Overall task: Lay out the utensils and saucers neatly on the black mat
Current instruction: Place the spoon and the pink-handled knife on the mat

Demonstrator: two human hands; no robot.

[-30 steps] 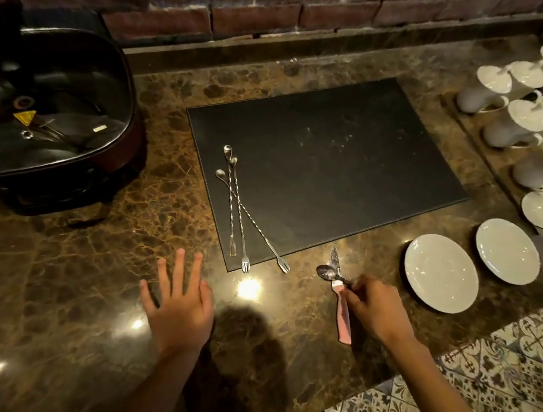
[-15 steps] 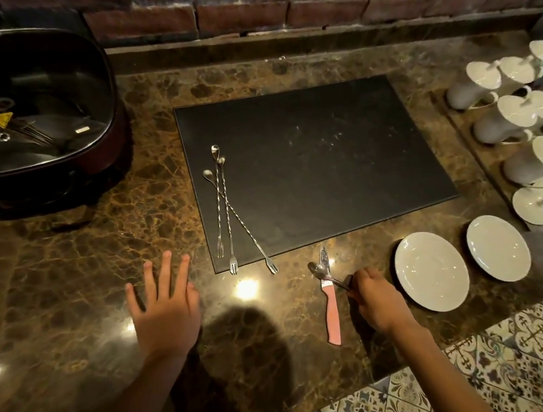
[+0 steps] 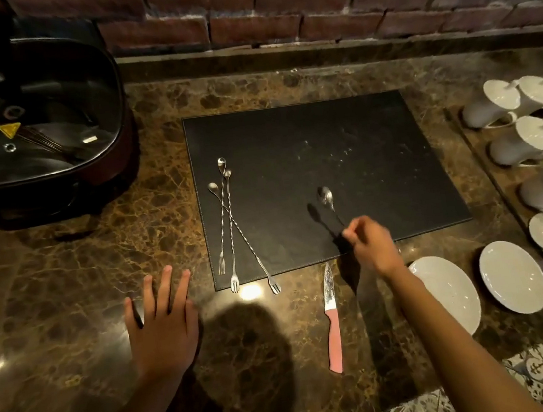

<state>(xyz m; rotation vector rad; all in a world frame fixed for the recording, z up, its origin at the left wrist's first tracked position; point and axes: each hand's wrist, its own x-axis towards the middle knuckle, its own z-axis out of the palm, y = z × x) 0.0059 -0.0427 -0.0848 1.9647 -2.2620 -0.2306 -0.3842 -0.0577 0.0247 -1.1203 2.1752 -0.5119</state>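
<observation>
Right hand [image 3: 370, 244]: pinching spoon [image 3: 327, 197] over black mat [image 3: 359, 146] | left hand [image 3: 161, 327]: flat, released | knife [image 3: 331, 315], saucers [image 3: 447, 290]: lower right, unplaced

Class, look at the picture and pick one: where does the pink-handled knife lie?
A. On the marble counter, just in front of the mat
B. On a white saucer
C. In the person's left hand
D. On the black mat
A: the pink-handled knife lies on the marble counter, its tip just short of the black mat, untouched by either hand.
</observation>
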